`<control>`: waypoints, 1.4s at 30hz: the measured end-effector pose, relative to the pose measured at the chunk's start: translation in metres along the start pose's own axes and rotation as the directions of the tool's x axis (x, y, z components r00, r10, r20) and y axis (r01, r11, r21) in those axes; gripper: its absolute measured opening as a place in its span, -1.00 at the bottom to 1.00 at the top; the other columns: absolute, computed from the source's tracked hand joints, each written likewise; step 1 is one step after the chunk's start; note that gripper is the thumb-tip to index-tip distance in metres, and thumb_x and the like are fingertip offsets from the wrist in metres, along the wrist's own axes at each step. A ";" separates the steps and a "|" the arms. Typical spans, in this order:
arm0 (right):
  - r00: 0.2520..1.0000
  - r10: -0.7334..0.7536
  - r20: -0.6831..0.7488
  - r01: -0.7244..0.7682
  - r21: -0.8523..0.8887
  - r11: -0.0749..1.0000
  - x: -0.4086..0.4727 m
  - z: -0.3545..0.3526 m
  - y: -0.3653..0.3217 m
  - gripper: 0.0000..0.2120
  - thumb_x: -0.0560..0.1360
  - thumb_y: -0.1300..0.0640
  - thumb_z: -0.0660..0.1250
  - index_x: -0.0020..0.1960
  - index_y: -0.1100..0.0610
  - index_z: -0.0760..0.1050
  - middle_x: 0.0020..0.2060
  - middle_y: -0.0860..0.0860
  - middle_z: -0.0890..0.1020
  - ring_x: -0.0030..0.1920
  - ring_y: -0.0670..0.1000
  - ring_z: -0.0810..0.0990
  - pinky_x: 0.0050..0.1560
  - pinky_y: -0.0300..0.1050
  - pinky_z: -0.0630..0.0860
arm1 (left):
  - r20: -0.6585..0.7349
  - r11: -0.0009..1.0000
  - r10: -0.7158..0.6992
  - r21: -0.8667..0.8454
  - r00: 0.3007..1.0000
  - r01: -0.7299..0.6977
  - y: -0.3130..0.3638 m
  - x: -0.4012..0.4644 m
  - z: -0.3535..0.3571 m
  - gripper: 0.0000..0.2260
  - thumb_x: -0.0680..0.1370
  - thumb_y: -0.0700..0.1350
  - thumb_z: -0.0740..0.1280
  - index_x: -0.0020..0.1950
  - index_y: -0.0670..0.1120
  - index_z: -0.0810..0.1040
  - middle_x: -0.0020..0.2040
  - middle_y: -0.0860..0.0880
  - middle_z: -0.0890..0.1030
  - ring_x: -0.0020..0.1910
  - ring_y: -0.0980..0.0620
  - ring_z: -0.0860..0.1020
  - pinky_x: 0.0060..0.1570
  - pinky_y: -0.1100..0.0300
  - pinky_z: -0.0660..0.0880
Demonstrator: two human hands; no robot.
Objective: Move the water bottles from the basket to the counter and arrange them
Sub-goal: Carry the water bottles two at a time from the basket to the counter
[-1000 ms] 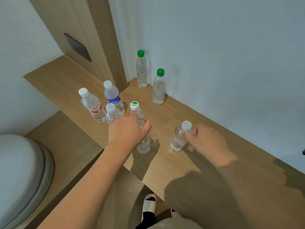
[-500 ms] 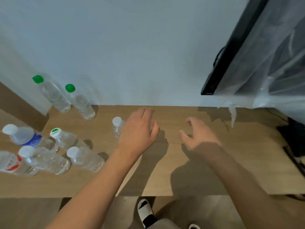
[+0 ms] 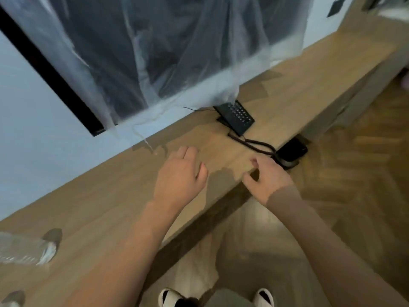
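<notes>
- Left hand [image 3: 180,176] over the wooden counter [image 3: 106,207], palm down, fingers loose and slightly spread, holding nothing
- Right hand [image 3: 269,179] at the counter's front edge, fingers loosely curled, thumb and forefinger apart, nothing between them
- Hands near each other, not touching; both bare forearms reach in from the bottom of the view
- One water bottle [image 3: 24,251] at the far left edge, clear plastic, blurred and cut off by the frame; it sits on the counter, well apart from both hands. Cannot tell whether it stands or lies
- A pale blurred shape at the bottom left corner, too smeared to identify
- No basket in view
- Black telephone [image 3: 235,117] with a keypad on the counter near the wall, beyond the right hand; its dark cord [image 3: 252,145] trails toward the counter's edge
- A dark handset-like object [image 3: 292,150] hangs just past the counter's edge, beside the right hand's fingers
- Clear plastic sheet [image 3: 155,52] draped over a dark screen on the wall above the counter
- Wooden parquet floor [image 3: 365,173] to the right; shoe tips [image 3: 170,295] at the bottom
</notes>
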State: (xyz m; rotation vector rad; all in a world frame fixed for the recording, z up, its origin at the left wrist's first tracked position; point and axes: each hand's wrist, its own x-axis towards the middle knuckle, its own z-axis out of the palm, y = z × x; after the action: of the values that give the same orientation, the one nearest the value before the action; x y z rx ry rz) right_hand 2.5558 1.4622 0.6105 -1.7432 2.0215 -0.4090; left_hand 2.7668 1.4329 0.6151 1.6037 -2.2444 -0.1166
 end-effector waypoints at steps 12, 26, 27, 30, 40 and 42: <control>0.872 0.362 -0.330 -0.316 0.187 0.930 -0.095 -0.150 0.249 -0.55 0.54 -0.06 0.27 0.36 0.12 0.36 0.19 0.04 0.53 0.16 0.14 0.56 0.12 0.07 0.52 | 0.063 0.920 0.377 -0.139 0.924 -0.365 0.292 0.071 0.097 -0.63 0.57 0.01 0.22 0.32 -0.11 0.48 0.20 -0.06 0.56 0.15 -0.06 0.53 0.12 0.02 0.53; 0.782 0.494 -0.379 -0.459 0.186 0.869 -0.024 -0.250 0.438 -0.57 0.55 -0.02 0.29 0.37 0.10 0.39 0.24 0.03 0.54 0.21 0.04 0.54 0.16 -0.08 0.49 | 0.070 0.806 0.581 -0.192 0.811 -0.560 0.491 0.210 0.222 -0.66 0.57 -0.01 0.29 0.30 -0.10 0.52 0.19 -0.03 0.60 0.12 0.06 0.56 0.09 0.31 0.42; 0.784 0.491 -0.380 -0.456 0.185 0.871 -0.008 -0.260 0.452 -0.57 0.55 -0.02 0.29 0.37 0.10 0.39 0.24 0.03 0.55 0.22 0.04 0.54 0.20 -0.05 0.50 | 0.074 0.806 0.580 -0.194 0.811 -0.559 0.503 0.229 0.233 -0.66 0.57 -0.02 0.29 0.31 -0.11 0.51 0.19 -0.03 0.60 0.13 0.06 0.55 0.10 0.34 0.38; 0.791 0.495 -0.360 -0.462 0.180 0.868 0.037 -0.299 0.492 -0.56 0.57 -0.02 0.27 0.40 0.10 0.37 0.29 0.02 0.52 0.26 0.03 0.52 0.26 0.00 0.50 | 0.097 0.810 0.573 -0.218 0.814 -0.545 0.542 0.285 0.256 -0.65 0.57 -0.02 0.30 0.33 -0.11 0.50 0.20 -0.03 0.59 0.14 0.06 0.55 0.10 0.34 0.35; 0.729 0.578 -0.367 -0.528 0.236 0.816 0.144 -0.402 0.638 -0.56 0.56 -0.01 0.28 0.40 0.08 0.37 0.30 0.02 0.53 0.25 0.04 0.54 0.24 0.04 0.51 | 0.119 0.753 0.645 -0.267 0.755 -0.601 0.695 0.435 0.332 -0.65 0.59 -0.01 0.26 0.35 -0.07 0.48 0.20 0.02 0.57 0.14 0.09 0.53 0.07 0.34 0.38; 0.721 0.587 -0.367 -0.537 0.240 0.809 0.167 -0.419 0.675 -0.56 0.56 -0.02 0.28 0.39 0.08 0.38 0.29 0.03 0.53 0.24 0.05 0.54 0.23 0.04 0.51 | 0.137 0.741 0.662 -0.269 0.737 -0.615 0.729 0.461 0.355 -0.66 0.59 0.00 0.25 0.35 -0.06 0.48 0.19 0.03 0.57 0.13 0.10 0.53 0.05 0.35 0.37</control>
State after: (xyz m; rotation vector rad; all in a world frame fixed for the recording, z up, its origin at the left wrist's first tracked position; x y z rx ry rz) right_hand 1.7477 1.3831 0.6167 -0.9228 2.6409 -0.7279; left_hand 1.8629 1.2051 0.6096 0.6546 -2.7244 -0.3418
